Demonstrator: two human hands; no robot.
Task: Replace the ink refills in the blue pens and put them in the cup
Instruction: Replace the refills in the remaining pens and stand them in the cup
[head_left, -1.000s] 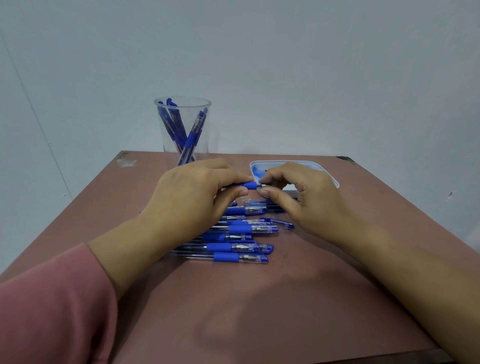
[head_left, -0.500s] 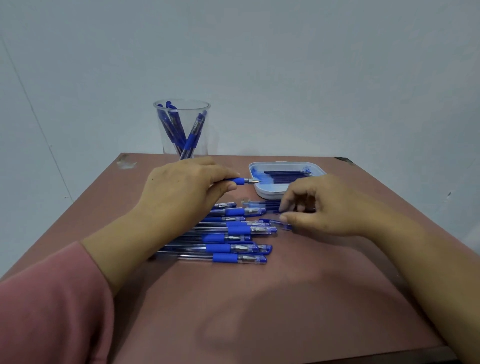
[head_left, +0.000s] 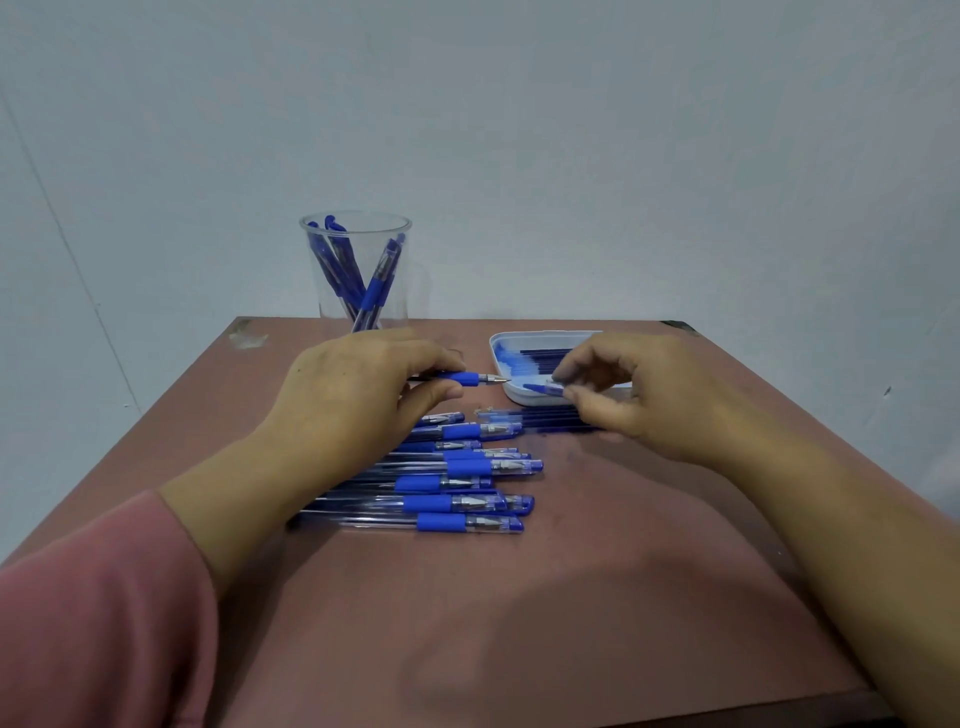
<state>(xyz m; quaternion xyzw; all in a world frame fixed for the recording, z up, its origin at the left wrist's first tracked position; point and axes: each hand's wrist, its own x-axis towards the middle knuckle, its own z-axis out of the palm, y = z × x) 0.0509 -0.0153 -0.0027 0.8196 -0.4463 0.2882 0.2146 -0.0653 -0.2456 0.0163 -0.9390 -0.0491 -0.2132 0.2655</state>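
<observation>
Nearest, capped blue pens (head_left: 457, 488) lie in a row on the table (head_left: 571, 597); above them the left hand (head_left: 353, 395) grips an uncapped pen (head_left: 465, 378), tip rightward; the right hand (head_left: 639, 400) pinches a pen cap (head_left: 540, 387) at the front rim of the white tray (head_left: 519, 399). Farther left, the clear cup (head_left: 356, 270) holds several pens.

Pens (head_left: 467, 467): clear barrels, blue grips and caps. Uncapped pen (head_left: 470, 378): blue grip, silver tip. Cup (head_left: 356, 291), 11 o'clock: clear. Tray (head_left: 519, 399), 1 o'clock: white; refills (head_left: 545, 354) dark blue. Table (head_left: 571, 597): reddish brown. Sleeve (head_left: 93, 623), 7 o'clock: pink.
</observation>
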